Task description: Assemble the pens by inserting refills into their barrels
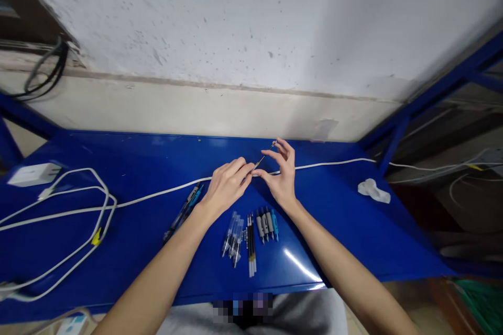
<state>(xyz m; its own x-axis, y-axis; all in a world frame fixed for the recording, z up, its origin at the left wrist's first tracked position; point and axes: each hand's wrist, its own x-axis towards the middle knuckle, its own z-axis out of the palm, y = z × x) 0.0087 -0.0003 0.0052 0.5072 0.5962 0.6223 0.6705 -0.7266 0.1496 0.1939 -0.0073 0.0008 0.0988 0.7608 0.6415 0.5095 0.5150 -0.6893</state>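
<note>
My left hand (230, 182) has its fingers closed on the lower end of a thin pen refill (259, 160) above the blue table (149, 157). My right hand (281, 170) is beside it, thumb near the left fingertips and its upper fingers pinched at the refill's upper end. Nearer me lie several clear pen barrels (233, 238), several dark refills (251, 243), and several grey and blue pen parts (267, 224) in a row. Pens, one grey and one blue (194, 196), lie left of my left forearm, partly hidden by it.
A white cable (157, 194) crosses the table behind and under my hands and loops at the left near a white adapter (34, 174). Crumpled white tissue (373, 191) lies at the right. A wall (220, 110) stands behind.
</note>
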